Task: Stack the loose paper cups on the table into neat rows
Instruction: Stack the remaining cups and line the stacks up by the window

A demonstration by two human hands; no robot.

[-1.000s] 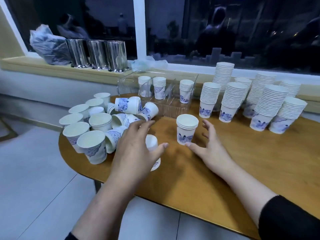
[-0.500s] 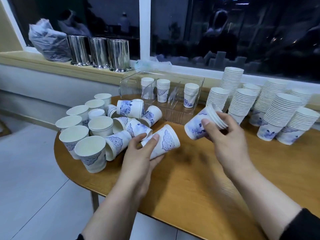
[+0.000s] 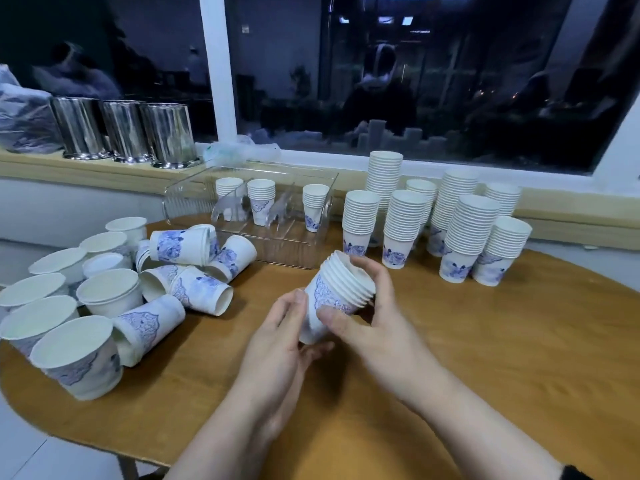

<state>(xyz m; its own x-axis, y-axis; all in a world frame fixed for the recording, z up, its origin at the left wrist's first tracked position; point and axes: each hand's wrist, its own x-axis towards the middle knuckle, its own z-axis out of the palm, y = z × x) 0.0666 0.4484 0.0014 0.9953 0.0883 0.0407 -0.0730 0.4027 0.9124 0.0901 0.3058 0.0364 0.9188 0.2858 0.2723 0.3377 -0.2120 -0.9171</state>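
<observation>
Nesting one more cup into my small stack.
My right hand (image 3: pixel 360 317) and left hand (image 3: pixel 280 337) both curl round the tilted stack (image 3: pixel 337 289) above the tabletop (image 3: pixel 450 375). Next: square it, then fetch from the loose cups (image 3: pixel 104 296). The clear box (image 3: pixel 277 216) holds three short stacks.

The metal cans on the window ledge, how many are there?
3. The left can, the middle can and the right can stand side by side on the ledge; none seems hidden.
</observation>
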